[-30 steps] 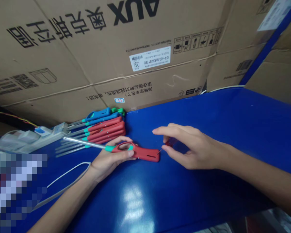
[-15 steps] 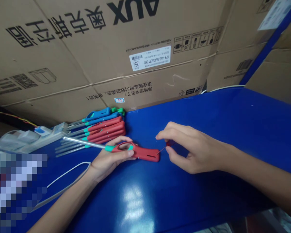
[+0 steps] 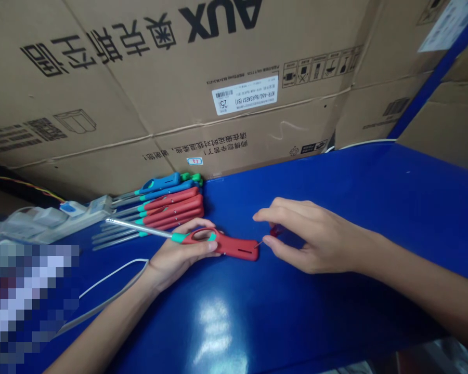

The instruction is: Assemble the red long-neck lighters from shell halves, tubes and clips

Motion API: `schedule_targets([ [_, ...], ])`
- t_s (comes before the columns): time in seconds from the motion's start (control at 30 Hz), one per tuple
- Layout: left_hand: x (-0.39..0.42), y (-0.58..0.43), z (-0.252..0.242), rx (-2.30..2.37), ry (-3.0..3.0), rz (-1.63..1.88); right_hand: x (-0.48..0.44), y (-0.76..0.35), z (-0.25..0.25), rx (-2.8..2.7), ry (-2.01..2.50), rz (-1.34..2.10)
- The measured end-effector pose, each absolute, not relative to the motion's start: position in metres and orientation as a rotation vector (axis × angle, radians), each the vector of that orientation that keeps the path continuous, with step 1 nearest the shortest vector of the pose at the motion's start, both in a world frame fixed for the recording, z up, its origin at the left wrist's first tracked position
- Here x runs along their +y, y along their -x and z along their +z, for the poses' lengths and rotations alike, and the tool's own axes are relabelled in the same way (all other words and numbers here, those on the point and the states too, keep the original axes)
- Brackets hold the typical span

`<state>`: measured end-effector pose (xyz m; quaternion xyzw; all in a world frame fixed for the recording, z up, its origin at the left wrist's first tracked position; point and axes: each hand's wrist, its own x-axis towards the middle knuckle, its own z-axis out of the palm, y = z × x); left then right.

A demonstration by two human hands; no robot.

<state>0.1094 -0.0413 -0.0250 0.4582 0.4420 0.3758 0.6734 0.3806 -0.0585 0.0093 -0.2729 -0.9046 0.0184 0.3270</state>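
Observation:
My left hand [image 3: 187,252] is closed around a red gas lighter [image 3: 236,246] with a green collar and a long silver tube that points left. The lighter's slotted handle end faces right. My right hand [image 3: 308,236] holds a small screwdriver [image 3: 273,232] with a red handle between thumb and fingers. Its thin shaft reaches the end of the lighter's handle; whether the tip is inside it I cannot tell. Most of the screwdriver's handle is hidden by the fingers.
Behind my left hand lies a row of red lighters [image 3: 175,208] and blue lighters [image 3: 161,182]. A power strip [image 3: 89,213] with plugs sits at the left. A large cardboard box [image 3: 171,104] stands along the back of the blue table [image 3: 296,322]. A white cable [image 3: 113,272] loops near my left forearm.
My right thumb and the screwdriver have come a little closer to the lighter's end. The left hand keeps its hold; the whole view has shifted slightly.

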Motion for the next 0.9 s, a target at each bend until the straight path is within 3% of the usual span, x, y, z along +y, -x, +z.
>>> schedule_targets([
  [0.47,-0.0411,-0.1102,-0.0246,1.002,-1.038,0.846,-0.0578,-0.3809,0.0083,-2.361,0.707,0.027],
  [0.9,-0.0416,-0.1107,-0.0238,0.997,-1.023,0.853,-0.0607,-0.3816,0.0095,-2.342,0.715,0.217],
])
